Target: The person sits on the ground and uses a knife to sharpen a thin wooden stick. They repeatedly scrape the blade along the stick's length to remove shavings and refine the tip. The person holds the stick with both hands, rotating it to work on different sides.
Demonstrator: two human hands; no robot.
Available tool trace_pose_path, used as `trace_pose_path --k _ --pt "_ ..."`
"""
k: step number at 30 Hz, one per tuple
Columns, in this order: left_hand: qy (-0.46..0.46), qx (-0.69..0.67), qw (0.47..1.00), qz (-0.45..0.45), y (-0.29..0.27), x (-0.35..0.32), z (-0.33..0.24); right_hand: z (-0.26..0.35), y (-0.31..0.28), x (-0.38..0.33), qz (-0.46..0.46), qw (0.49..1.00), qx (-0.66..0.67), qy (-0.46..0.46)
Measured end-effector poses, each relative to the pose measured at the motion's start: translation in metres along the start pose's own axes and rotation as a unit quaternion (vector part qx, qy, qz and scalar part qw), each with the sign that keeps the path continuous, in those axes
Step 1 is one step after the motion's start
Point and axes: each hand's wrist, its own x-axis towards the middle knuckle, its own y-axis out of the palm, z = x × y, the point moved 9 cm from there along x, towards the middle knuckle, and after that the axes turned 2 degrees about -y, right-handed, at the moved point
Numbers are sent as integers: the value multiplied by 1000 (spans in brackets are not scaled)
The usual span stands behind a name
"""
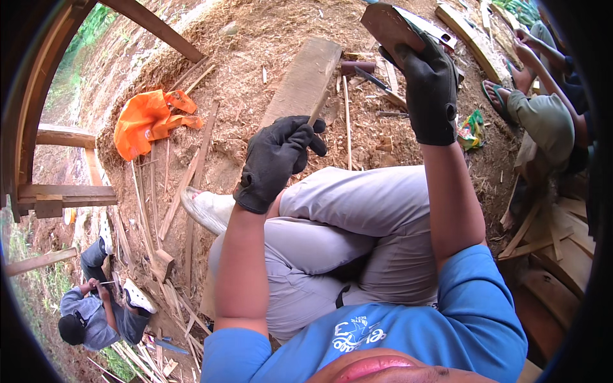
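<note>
My left hand (281, 156), in a black glove, is closed on a thin wooden stick (317, 112). The stick's far end slants up over a wide plank (306, 73) lying on the ground. My right hand (429, 89), also gloved in black, is raised farther away to the right. Its fingers are closed on a flat reddish-brown piece (391, 27), whose exact kind I cannot make out. The two hands are well apart above my crossed legs.
A brown roll (357, 67), a dark-bladed tool (377, 82) and a saw (440, 33) lie on shavings-covered ground. An orange cloth or bag (147, 124) and wood strips lie left. A colourful packet (471, 129) is right. Other people sit at left (99, 316) and right (543, 121).
</note>
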Motion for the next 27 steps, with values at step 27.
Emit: trace_pose_path --k 27 --pt "-7 -19 1000 -22 -5 0 6 48 91 -72 161 929 -168 -288"
